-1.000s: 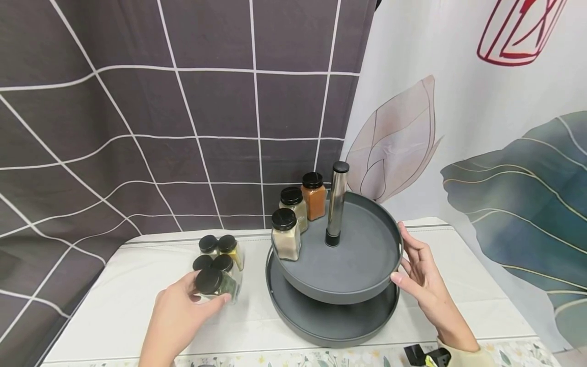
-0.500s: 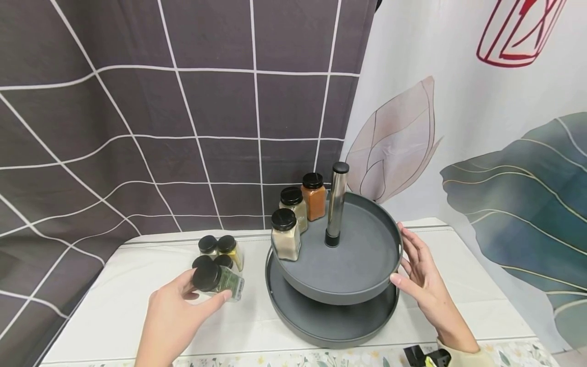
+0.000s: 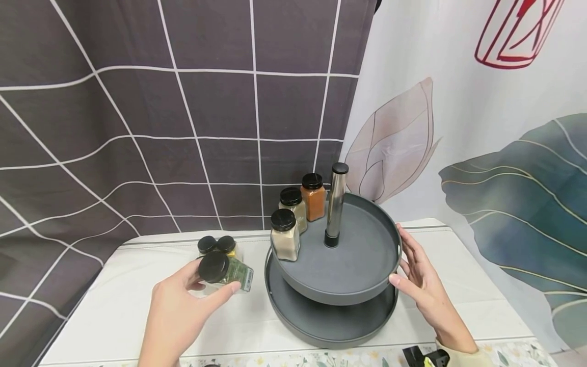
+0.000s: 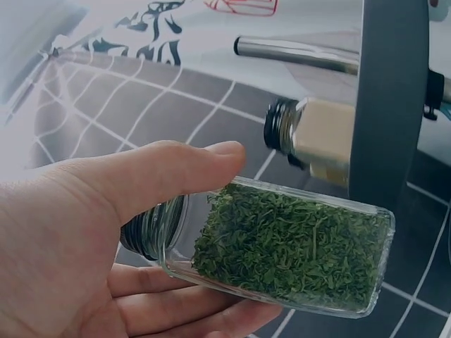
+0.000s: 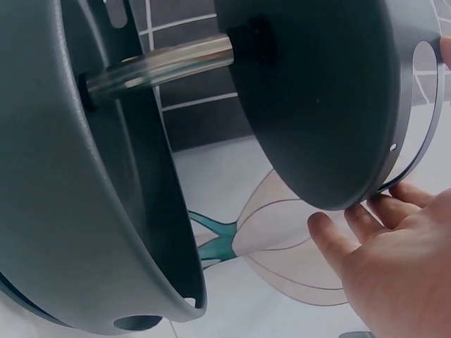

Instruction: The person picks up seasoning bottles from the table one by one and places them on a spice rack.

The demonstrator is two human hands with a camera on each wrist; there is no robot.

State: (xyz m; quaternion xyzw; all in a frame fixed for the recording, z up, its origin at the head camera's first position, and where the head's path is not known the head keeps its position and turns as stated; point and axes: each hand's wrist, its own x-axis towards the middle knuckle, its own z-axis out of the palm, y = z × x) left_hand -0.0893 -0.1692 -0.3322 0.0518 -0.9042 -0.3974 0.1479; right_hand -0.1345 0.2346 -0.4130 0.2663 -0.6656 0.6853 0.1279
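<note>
My left hand (image 3: 179, 306) holds a clear glass spice jar of green dried herbs (image 3: 231, 270) by its black-lid end, between thumb and fingers. The jar is off the table and tilted, its base pointing right; the left wrist view shows the herbs (image 4: 296, 246) closely. At the right, my right hand (image 3: 426, 290) touches the outer rim of the upper tray (image 3: 357, 265) of a grey two-tier turntable. Its fingertips (image 5: 331, 236) rest at that tray's lower edge in the right wrist view, with the fingers fairly straight.
Three black-lidded jars stand along the upper tray's left side: a cream one (image 3: 285, 239), a beige one (image 3: 298, 211) and an orange one (image 3: 314, 199). A metal post (image 3: 337, 204) rises there. Behind my left hand are more jars (image 3: 226, 244), partly hidden. The lower tray (image 3: 339, 326) lies beneath.
My left hand has lifted the herb jar from the group and tipped it, moving it slightly right. The right hand and the turntable have stayed put.
</note>
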